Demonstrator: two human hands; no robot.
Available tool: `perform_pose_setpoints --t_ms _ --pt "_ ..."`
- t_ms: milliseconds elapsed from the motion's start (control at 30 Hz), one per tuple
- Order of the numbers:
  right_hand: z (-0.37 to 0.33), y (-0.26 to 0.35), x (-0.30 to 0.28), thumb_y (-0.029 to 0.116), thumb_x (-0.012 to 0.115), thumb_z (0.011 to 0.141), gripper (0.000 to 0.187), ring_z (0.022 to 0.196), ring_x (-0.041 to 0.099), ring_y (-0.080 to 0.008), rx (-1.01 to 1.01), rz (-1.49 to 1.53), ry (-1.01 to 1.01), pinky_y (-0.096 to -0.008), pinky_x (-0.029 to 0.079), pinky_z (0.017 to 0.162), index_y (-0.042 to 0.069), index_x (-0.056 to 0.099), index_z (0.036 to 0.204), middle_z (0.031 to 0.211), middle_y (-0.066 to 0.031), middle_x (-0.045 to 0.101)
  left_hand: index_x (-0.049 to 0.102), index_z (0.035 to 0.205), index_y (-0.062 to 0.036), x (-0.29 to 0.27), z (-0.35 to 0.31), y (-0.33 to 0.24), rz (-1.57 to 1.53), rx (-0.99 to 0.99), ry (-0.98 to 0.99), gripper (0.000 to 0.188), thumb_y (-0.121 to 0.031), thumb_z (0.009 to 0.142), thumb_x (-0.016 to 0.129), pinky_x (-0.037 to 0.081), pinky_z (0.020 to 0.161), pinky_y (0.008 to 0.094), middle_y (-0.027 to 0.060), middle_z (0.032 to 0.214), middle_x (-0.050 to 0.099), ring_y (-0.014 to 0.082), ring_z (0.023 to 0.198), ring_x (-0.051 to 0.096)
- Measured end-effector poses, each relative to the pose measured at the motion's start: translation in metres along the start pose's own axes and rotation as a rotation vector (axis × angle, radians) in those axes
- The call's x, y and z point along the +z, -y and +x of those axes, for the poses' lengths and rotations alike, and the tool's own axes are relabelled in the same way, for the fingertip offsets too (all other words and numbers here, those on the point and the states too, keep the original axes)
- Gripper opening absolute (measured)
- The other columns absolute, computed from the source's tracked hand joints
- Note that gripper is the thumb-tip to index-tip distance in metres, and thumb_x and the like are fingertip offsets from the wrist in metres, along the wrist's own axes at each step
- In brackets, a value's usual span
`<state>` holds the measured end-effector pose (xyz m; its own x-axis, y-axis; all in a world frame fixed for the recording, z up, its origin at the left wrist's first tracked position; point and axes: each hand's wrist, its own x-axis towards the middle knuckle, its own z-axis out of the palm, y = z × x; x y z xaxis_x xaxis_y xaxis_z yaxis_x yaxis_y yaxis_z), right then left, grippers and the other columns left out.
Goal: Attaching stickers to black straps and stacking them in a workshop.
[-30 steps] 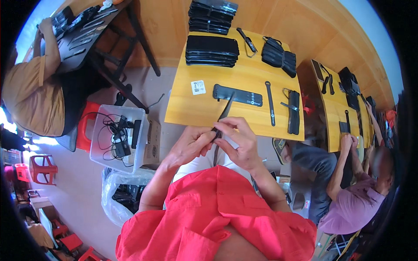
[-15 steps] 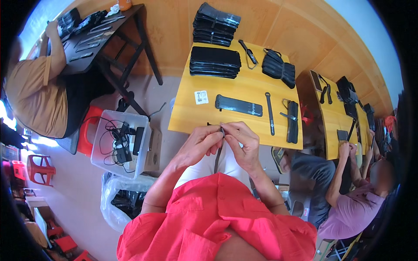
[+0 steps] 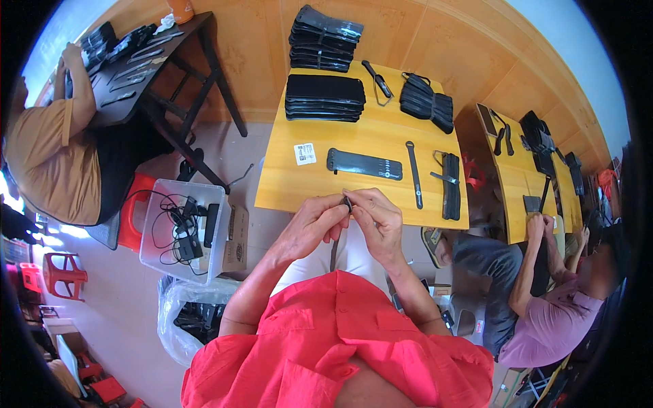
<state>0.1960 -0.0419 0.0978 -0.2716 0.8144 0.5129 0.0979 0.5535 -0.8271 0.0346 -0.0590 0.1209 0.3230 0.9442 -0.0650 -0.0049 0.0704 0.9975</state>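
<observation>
Print too small to read
White label (image 3: 305, 154) on the yellow table (image 3: 286, 190); pale marks on the flat black panel (image 3: 364, 164).

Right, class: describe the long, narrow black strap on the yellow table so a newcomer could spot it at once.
Start at the yellow table directly beyond the red shirt. On its right half, look between the wide, flat black panel and the black bundle at the near right corner. The strap there is a slim, straight strip with a rounded far end, narrower than either neighbour.
</observation>
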Motion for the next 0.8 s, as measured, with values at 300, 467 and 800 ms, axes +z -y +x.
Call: perform_pose_setpoints --t_ms 300,467,800 --pt "-0.0009 -0.0013 -0.0029 0.001 0.057 0.082 0.025 0.081 0.060 -0.0202 0.030 -0.006 -0.008 -0.0260 0.047 0.068 -0.003 0.062 0.106 0.092 -0.0144 0.061 0.051 0.072 -0.0018 0.0030 0.0053 0.0008 0.009 -0.022 -0.001 0.029 -0.024 0.088 0.041 0.036 0.047 0.0236 0.0013 0.054 0.047 0.0080 0.051 0.045" --pt "-0.0033 -0.0043 -0.0024 0.000 0.057 0.081 0.025 0.081 0.061 -0.0209 0.021 -0.031 -0.014 -0.0264 0.048 0.068 -0.003 0.062 0.106 0.092 -0.0146 0.061 0.051 0.072 -0.0018 0.0036 0.0061 0.0048 -0.010 -0.030 -0.010 0.028 -0.023 0.088 0.042 0.036 0.046 0.0227 0.0008 0.055 0.047 0.0075 0.051 0.046" --pt "-0.0060 -0.0006 0.0016 -0.001 0.056 0.079 0.027 0.080 0.059 -0.0202 0.044 -0.082 0.002 -0.0267 0.046 0.068 -0.002 0.063 0.105 0.089 -0.0138 0.061 0.056 0.067 0.0006 0.0033 0.0044 0.0067 -0.066 -0.087 -0.063 0.025 -0.017 0.081 0.044 0.040 0.045 0.0213 0.0034 0.057 0.053 0.0078 0.050 0.051"
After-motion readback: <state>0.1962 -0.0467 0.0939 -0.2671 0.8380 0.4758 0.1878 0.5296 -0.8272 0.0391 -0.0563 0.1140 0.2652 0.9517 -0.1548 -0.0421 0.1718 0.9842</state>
